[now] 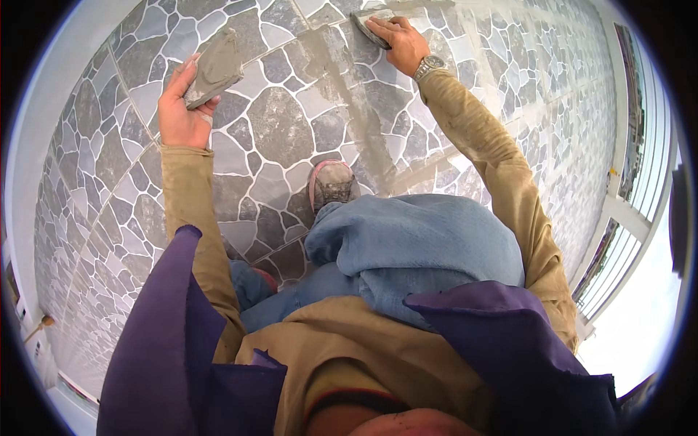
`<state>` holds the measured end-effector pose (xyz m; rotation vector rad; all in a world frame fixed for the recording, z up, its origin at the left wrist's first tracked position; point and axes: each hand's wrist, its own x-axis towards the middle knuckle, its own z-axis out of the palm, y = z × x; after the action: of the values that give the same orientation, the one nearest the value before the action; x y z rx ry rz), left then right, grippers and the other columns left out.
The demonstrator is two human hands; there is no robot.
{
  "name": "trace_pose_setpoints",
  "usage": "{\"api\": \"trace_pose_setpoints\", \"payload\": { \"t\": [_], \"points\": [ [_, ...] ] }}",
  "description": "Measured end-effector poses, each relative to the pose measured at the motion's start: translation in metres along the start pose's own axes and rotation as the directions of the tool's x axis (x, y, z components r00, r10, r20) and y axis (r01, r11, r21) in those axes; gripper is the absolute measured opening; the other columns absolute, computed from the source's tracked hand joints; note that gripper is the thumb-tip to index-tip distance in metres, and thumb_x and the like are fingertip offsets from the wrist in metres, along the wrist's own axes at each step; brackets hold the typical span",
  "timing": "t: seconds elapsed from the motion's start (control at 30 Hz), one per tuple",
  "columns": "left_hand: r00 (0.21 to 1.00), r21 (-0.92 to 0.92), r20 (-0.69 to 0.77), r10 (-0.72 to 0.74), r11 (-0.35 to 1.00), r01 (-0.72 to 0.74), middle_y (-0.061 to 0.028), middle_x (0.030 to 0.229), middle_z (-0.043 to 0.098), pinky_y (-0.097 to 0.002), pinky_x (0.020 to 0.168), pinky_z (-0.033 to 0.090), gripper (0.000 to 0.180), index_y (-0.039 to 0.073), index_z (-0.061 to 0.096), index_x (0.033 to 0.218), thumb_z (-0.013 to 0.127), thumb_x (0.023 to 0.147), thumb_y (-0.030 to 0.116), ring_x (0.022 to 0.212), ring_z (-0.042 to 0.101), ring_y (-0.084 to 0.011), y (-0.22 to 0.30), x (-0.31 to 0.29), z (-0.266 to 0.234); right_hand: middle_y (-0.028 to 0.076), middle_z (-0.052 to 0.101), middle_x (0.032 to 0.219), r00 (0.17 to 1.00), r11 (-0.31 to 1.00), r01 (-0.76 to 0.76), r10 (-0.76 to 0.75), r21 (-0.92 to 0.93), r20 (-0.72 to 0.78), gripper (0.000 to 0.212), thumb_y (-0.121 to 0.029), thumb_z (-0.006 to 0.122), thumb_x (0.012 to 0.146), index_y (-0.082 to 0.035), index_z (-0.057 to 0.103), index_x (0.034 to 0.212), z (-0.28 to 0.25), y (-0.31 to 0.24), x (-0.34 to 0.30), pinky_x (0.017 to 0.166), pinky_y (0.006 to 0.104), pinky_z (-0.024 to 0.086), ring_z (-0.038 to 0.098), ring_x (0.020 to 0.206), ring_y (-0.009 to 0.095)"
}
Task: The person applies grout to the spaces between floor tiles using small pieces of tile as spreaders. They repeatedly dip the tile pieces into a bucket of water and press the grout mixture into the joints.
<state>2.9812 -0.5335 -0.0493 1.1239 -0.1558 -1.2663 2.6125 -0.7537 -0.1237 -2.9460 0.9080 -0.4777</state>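
My left hand point(183, 116) is closed on the edge of a flat grey slab point(205, 81), held tilted at the upper left. Wet grey mortar point(220, 59) is heaped on its face. At the upper middle, my right hand point(404, 48) grips a dark, mortar-coated pad point(368, 30) with the fingers over its top. The pad lies against the stone-patterned tile floor point(280, 125); its exact kind is not clear. From near the pad, a band of smeared grey grout point(352, 102) runs along a tile joint toward my knee. A metal watch point(430, 64) circles my right wrist.
My shoe point(333, 183) is planted on the tiles beside the smeared joint, below my bent jeans-covered knee point(414, 229). A pale wall point(69, 65) borders the floor on the left. On the right stands a white railing point(629, 211). A wooden-handled tool point(41, 325) stands at the far left.
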Motion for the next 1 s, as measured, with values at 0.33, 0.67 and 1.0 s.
{"api": "trace_pose_setpoints", "payload": {
  "t": [0.33,0.67,1.0],
  "points": [
    [0.999,0.030,-0.031,0.010,1.000,-0.009,-0.0025,0.112,0.069,-0.0270,0.063,0.052,0.030,0.007,0.062,0.124,0.055,0.099,0.020,0.093,0.068,-0.0136,0.004,-0.001,-0.019,0.020,0.072,0.100,0.804,0.810,-0.563,0.583,-0.166,0.116,0.046,-0.016,0.056,0.075,-0.016,0.071,0.119,-0.048,0.159,0.004,0.091,0.0448,0.053,0.067,0.100,0.039],
    [1.000,-0.010,-0.004,-0.007,1.000,0.007,-0.0028,0.111,0.069,-0.0274,0.063,0.052,0.030,0.006,0.061,0.125,0.056,0.098,0.020,0.091,0.068,-0.0141,-0.004,0.012,-0.022,0.022,0.072,0.104,0.780,0.801,-0.593,0.596,-0.077,0.191,0.035,-0.005,0.058,0.081,-0.006,0.073,0.112,0.001,0.123,0.023,0.086,0.0424,0.054,0.070,0.098,0.036],
    [0.999,0.055,-0.034,0.028,0.998,-0.026,-0.0038,0.110,0.069,-0.0279,0.062,0.052,0.029,0.005,0.062,0.124,0.056,0.098,0.017,0.092,0.068,-0.0150,0.014,0.012,-0.002,0.023,0.069,0.101,0.883,0.902,-0.431,0.417,0.024,0.215,0.053,-0.009,0.057,0.075,-0.025,0.070,0.124,-0.032,0.033,0.041,0.089,0.0451,0.054,0.065,0.099,0.041]
  ]
}}
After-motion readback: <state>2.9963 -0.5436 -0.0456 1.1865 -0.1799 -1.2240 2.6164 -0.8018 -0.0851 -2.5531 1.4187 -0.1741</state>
